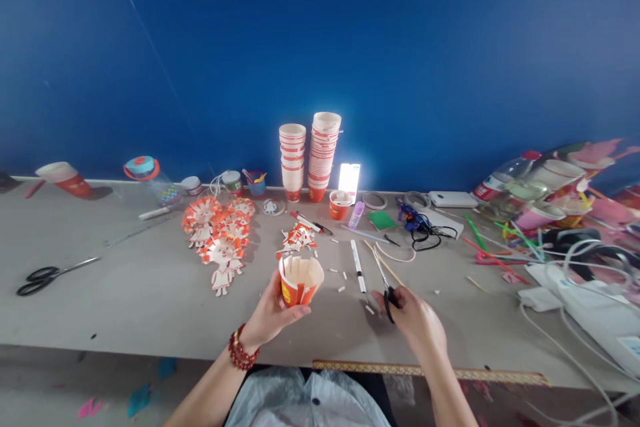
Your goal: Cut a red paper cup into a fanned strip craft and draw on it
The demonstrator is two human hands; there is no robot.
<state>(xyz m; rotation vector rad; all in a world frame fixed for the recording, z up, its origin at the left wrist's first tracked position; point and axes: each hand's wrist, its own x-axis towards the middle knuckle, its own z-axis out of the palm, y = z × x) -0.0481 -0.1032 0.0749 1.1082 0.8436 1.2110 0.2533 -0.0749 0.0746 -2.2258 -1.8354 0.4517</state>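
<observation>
Apparently midway, we grip a red-and-yellow paper cup (305, 295), rim slit into strips, in our left hand (270, 315) above the grey table (160, 313), right hand (419, 320) closed around black-handled steel scissors (388, 295), with orange-and-white paper figures (223, 251) seemingly done and two red-and-white paper-cup stacks (323, 163) left.

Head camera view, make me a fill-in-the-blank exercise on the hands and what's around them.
The left hand holds a paper ____.
The right hand holds a pair of ____.
The wall behind the table is ____ in color.
The bracelet is ____ in color.
Missing words: cup; scissors; blue; red.
</observation>
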